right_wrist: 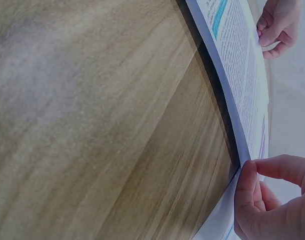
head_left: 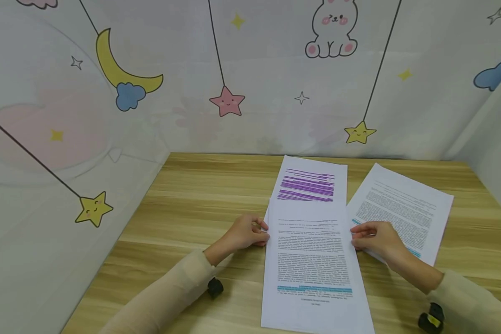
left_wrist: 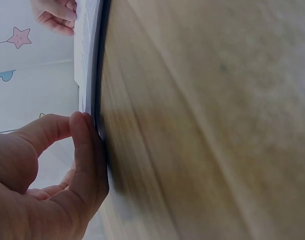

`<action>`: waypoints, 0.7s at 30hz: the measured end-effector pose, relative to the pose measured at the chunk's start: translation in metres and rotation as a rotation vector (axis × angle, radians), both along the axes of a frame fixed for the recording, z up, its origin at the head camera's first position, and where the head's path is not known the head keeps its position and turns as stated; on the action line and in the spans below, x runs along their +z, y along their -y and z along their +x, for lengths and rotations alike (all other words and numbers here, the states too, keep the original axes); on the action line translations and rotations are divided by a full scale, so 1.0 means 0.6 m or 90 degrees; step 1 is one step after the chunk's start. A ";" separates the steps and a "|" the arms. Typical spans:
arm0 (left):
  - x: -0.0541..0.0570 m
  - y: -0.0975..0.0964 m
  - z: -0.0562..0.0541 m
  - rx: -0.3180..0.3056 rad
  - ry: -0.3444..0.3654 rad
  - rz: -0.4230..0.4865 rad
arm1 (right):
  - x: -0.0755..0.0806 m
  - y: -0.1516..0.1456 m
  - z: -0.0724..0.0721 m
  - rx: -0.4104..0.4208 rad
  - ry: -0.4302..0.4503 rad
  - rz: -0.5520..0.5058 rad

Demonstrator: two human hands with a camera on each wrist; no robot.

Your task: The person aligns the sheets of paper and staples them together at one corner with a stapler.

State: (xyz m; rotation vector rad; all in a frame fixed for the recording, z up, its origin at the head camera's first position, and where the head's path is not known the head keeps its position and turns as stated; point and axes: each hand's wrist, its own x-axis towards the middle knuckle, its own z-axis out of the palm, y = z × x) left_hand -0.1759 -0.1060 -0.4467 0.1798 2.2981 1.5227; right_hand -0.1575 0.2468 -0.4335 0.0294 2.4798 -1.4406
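A printed paper [head_left: 313,260] with a blue highlighted line near its front end lies between the two hands, its print upside down in the head view. My left hand [head_left: 242,232] pinches its left edge between thumb and fingers. On the opposite edge my right hand [head_left: 377,239] does the same. Seen from the left wrist, the paper's edge [left_wrist: 95,65] sits at the fingertips, slightly above the wood. In the right wrist view the paper [right_wrist: 237,75] bows a little along its length. Its far end overlaps another paper [head_left: 306,183] with purple highlighted lines.
To the right a third paper [head_left: 405,208] with blue highlights lies at an angle, partly under my right hand. All rest on a wood-grain table [head_left: 183,199]. A white curtain [head_left: 271,55] printed with stars and a rabbit stands behind the table's back edge.
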 end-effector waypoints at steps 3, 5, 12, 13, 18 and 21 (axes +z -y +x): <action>0.000 0.000 -0.002 -0.003 0.002 0.000 | 0.002 0.000 0.000 0.005 0.005 -0.002; 0.002 0.000 -0.002 -0.006 0.000 0.000 | 0.003 0.000 0.001 0.005 0.008 -0.005; 0.003 0.002 -0.001 -0.014 -0.005 -0.002 | 0.003 -0.001 0.001 0.005 0.011 0.016; 0.004 0.002 -0.001 -0.014 -0.004 -0.003 | 0.004 -0.002 0.001 0.008 0.007 0.020; 0.004 0.005 -0.003 -0.014 0.004 -0.007 | 0.005 -0.008 -0.003 0.019 -0.005 0.041; 0.006 0.007 -0.003 -0.013 0.010 -0.007 | 0.005 -0.011 -0.010 0.016 -0.010 0.052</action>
